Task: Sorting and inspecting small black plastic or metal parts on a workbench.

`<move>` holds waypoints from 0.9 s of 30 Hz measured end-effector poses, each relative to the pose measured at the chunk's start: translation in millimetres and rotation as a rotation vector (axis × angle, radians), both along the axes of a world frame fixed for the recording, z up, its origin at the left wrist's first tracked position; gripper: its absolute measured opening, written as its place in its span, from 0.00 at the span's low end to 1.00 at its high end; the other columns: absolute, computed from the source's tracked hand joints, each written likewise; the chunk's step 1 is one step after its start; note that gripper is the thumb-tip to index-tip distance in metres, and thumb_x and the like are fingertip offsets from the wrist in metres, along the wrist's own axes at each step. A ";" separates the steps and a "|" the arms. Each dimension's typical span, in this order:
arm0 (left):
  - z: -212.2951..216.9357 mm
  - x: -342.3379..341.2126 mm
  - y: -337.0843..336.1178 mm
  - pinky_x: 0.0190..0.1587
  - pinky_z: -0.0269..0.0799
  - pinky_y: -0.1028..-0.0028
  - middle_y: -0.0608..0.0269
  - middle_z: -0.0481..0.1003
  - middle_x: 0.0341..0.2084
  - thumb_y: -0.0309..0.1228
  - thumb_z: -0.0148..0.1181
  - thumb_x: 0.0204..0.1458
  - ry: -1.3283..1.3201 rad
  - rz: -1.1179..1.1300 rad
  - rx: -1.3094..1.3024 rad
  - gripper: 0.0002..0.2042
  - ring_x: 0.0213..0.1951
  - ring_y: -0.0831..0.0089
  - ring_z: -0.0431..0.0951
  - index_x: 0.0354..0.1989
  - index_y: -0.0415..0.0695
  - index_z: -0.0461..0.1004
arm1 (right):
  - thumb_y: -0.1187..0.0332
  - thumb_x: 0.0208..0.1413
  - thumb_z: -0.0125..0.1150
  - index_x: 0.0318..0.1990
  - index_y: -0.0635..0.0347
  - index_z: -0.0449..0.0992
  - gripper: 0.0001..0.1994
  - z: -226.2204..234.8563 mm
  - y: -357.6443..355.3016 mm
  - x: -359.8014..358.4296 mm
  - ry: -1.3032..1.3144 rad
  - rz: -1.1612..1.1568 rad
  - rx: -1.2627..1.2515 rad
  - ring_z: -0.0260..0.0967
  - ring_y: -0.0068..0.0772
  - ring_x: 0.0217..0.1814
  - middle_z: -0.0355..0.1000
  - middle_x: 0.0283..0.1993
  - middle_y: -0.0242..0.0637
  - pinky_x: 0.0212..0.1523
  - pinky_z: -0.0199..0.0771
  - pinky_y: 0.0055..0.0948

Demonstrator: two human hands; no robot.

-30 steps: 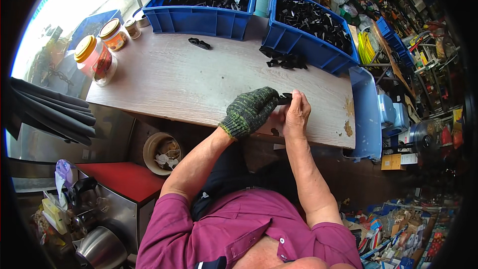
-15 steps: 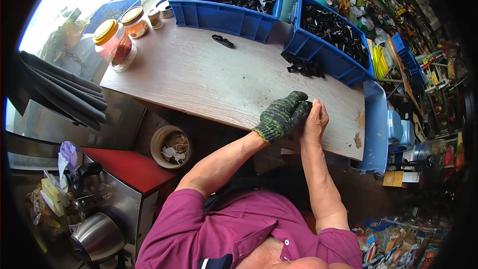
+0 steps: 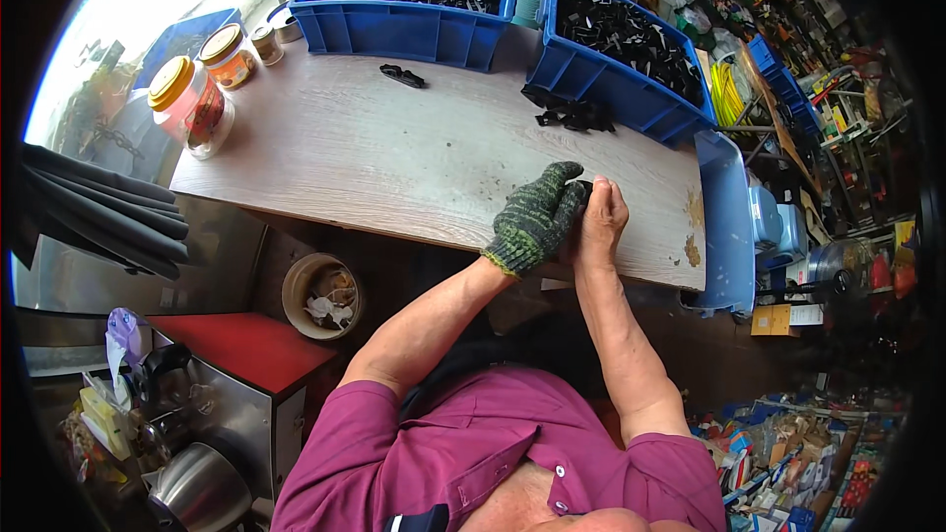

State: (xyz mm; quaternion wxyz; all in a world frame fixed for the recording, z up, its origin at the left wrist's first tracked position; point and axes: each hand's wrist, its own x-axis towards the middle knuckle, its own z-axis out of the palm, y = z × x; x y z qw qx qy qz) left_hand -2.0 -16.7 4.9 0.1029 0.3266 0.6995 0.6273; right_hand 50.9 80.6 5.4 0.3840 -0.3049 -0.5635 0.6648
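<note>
Two hands closed together over a small black part at the near edge of a wooden bench.

Beyond the hands, the bench [image 3: 394, 153] carries two blue bins [image 3: 404, 20] heaped with black parts; a loose pile of the same parts [image 3: 572, 116] lies just past the fingers, and one stray piece [image 3: 402, 75] sits further off to their left. Compared with half a second ago, the hands have barely moved on the bench and remain pressed together, so the same piece seems to be in work, not a fresh one. The gloved left hand [image 3: 537, 217] curls narrow around the small black part [image 3: 583, 187], meeting the bare right hand [image 3: 601, 219], which is also closed against it. Only a dark sliver of the part shows between the fingers; its shape cannot be told.
</note>
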 end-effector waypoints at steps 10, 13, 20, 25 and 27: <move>4.4 -24.2 -17.9 0.45 0.74 0.64 0.51 0.79 0.41 0.31 0.52 0.64 -0.014 -0.059 -0.022 0.13 0.41 0.62 0.80 0.54 0.43 0.74 | 0.60 0.64 0.51 0.26 0.54 0.64 0.14 12.7 -12.6 -0.5 -0.039 0.050 -0.095 0.56 0.24 0.12 0.58 0.17 0.29 0.13 0.69 0.32; -4.8 -12.8 -2.0 0.44 0.75 0.63 0.48 0.79 0.41 0.31 0.54 0.63 0.067 0.077 0.090 0.14 0.40 0.56 0.81 0.55 0.43 0.74 | 0.59 0.64 0.53 0.26 0.53 0.67 0.14 6.9 -4.7 0.9 -0.045 0.021 -0.135 0.56 0.25 0.10 0.58 0.16 0.27 0.13 0.63 0.31; 7.3 5.3 3.4 0.43 0.74 0.55 0.45 0.78 0.42 0.35 0.53 0.63 -0.051 0.084 -0.061 0.15 0.43 0.46 0.79 0.56 0.44 0.71 | 0.62 0.64 0.54 0.23 0.51 0.63 0.16 3.5 -2.6 1.1 -0.075 0.021 0.119 0.52 0.14 0.23 0.56 0.22 0.19 0.24 0.57 0.22; -5.5 -1.1 5.7 0.42 0.74 0.53 0.45 0.79 0.40 0.37 0.53 0.63 0.075 0.075 -0.010 0.15 0.41 0.45 0.79 0.54 0.43 0.71 | 0.63 0.64 0.55 0.24 0.52 0.65 0.14 -1.7 1.0 4.9 -0.033 0.074 0.014 0.50 0.16 0.28 0.56 0.25 0.18 0.30 0.54 0.24; -7.0 -0.9 7.6 0.42 0.74 0.51 0.44 0.79 0.39 0.38 0.53 0.63 0.079 0.073 -0.010 0.15 0.40 0.43 0.79 0.53 0.43 0.72 | 0.63 0.64 0.55 0.25 0.52 0.66 0.14 -6.2 4.0 2.1 -0.023 0.059 -0.013 0.51 0.16 0.29 0.57 0.26 0.19 0.31 0.56 0.23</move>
